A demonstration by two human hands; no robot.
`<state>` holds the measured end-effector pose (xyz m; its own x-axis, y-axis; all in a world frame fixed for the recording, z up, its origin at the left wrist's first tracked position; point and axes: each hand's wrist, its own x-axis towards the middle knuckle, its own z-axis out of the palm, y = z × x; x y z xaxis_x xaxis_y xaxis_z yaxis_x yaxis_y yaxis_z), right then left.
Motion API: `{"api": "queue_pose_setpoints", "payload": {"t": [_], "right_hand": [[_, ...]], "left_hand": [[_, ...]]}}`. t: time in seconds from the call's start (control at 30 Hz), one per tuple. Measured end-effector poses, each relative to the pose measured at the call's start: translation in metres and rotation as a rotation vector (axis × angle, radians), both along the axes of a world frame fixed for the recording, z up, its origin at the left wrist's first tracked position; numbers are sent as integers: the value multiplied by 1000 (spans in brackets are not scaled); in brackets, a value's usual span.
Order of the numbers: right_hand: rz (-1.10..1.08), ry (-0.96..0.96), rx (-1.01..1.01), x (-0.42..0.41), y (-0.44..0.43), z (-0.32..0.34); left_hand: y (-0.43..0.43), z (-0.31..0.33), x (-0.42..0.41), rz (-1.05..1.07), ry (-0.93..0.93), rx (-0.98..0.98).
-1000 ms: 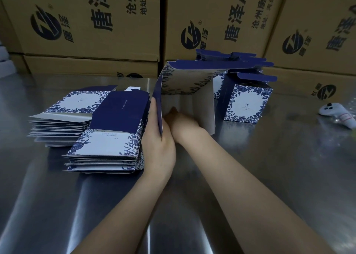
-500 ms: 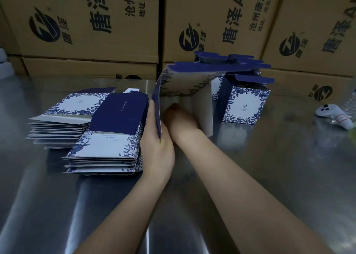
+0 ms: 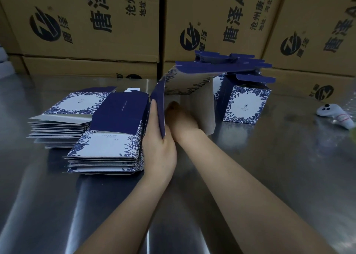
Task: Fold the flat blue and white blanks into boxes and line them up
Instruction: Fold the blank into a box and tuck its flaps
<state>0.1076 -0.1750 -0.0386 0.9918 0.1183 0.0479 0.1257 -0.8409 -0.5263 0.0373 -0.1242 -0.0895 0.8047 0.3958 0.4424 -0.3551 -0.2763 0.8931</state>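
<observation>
A half-formed blue and white box (image 3: pixel 186 84) lies on its side on the steel table, its open end toward me. My left hand (image 3: pixel 159 145) grips its dark blue left wall, thumb inside and fingers outside. My right hand (image 3: pixel 181 120) reaches into the opening; its fingers are lost in shadow inside. One folded box (image 3: pixel 246 103) stands upright just to the right with its lid flaps up, and another folded box (image 3: pixel 217 87) shows partly behind it. Two piles of flat blanks lie to the left: the near stack (image 3: pixel 107 145) and the far stack (image 3: pixel 63 116).
Large brown cartons (image 3: pixel 92 22) form a wall along the back of the steel table (image 3: pixel 269 167). A white handheld controller (image 3: pixel 335 114) lies at the right edge. The near stack of blanks touches my left hand.
My right hand has pushed a little deeper into the box. My left hand keeps its hold on the wall; the box has barely shifted.
</observation>
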Motion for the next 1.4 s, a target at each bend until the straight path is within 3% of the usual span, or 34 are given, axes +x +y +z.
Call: {"api": "queue_pose_setpoints", "payload": {"t": [0.13,0.43,0.73,0.9,1.0,1.13,1.4], "right_hand": [[-25,-192,-109,-7,-5,-1],[67,-24,-162,-12,-11,2],[-13,-159,-163,-14,-13,-2],[31,-105,-223,-12,-15,0],[16,-184,-172,-16,-18,-3],[104,-245,-247,-22,-15,-5],[240,-76,-395,-16,-13,0]], "left_hand": [[-1,0,-1,25,0,15],[-2,-3,0,24,-9,18],[2,-5,2,48,38,20],[2,-4,4,51,51,12],[2,-2,2,39,37,4],[1,-1,0,28,37,-5],[2,-3,5,50,54,-53]]}}
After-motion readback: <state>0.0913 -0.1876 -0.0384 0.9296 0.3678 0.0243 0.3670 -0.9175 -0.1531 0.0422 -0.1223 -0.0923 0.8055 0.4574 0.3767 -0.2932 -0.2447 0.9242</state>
